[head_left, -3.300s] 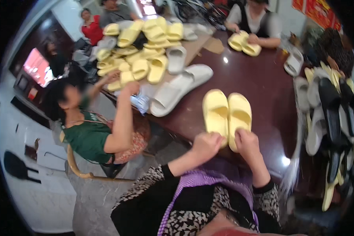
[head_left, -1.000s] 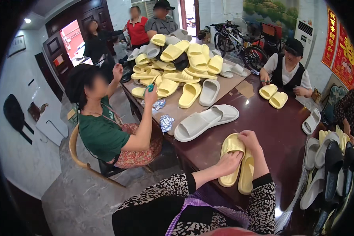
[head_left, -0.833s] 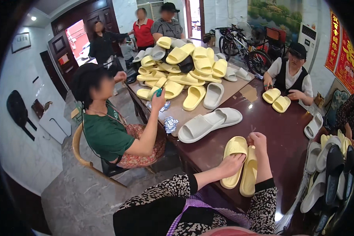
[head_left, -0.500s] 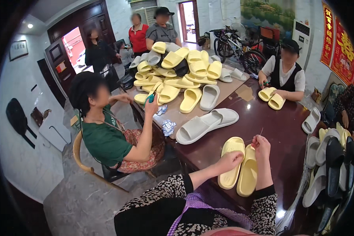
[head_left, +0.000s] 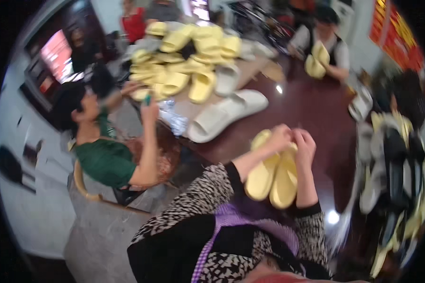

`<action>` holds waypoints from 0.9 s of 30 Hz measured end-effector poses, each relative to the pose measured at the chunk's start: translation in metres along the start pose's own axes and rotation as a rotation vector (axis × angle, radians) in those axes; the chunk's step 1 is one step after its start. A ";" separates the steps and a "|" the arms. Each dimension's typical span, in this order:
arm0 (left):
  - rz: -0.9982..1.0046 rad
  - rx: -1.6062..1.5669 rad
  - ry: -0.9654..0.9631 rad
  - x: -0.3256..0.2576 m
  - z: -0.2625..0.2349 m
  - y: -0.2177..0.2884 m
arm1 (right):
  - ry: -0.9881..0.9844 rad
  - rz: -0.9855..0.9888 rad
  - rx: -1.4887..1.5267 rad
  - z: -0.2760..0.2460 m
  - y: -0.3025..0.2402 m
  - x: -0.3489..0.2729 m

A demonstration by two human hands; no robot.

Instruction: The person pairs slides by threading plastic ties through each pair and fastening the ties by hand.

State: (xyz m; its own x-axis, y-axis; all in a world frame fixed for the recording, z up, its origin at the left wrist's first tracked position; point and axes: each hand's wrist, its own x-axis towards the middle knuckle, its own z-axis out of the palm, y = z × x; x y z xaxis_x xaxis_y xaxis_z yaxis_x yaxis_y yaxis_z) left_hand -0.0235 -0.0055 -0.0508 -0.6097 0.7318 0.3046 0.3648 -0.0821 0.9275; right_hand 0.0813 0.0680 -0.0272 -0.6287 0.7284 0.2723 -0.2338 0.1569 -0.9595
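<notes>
A pair of yellow slide sandals lies side by side before me on the dark red table, the left slide [head_left: 260, 181] and the right slide [head_left: 283, 191] with their heels toward me. Above their straps, my left hand [head_left: 280, 138] and my right hand [head_left: 304, 145] meet fingertip to fingertip. Both are closed in a pinch; blur hides whatever thin thing is between the fingers. My hands and wrists cover much of the straps. Just beyond to the left rest grey slides [head_left: 227, 115], placed end to end.
A heap of yellow and grey slides [head_left: 174, 82] covers the table's far left. A person in green [head_left: 106, 155] sits at left holding a green-handled tool. Across the table [head_left: 316, 111], another person [head_left: 323, 49] holds yellow slides. Grey, black and yellow slides [head_left: 394, 165] are piled at right.
My left hand has moved off the left slide's strap, up to my right hand's fingertips. The whole view has shifted and blurred. The person across has raised the yellow slides from the table.
</notes>
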 end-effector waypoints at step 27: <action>-0.243 -0.537 0.073 -0.010 -0.022 0.034 | 0.019 0.110 0.200 0.015 -0.005 -0.008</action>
State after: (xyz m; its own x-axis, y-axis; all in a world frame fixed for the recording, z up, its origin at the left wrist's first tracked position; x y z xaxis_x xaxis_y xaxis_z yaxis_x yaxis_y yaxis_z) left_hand -0.0207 -0.0305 -0.0171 -0.6851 0.7255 0.0659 -0.1871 -0.2627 0.9465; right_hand 0.0764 0.0510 -0.0233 -0.6451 0.7462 0.1641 -0.3085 -0.0579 -0.9495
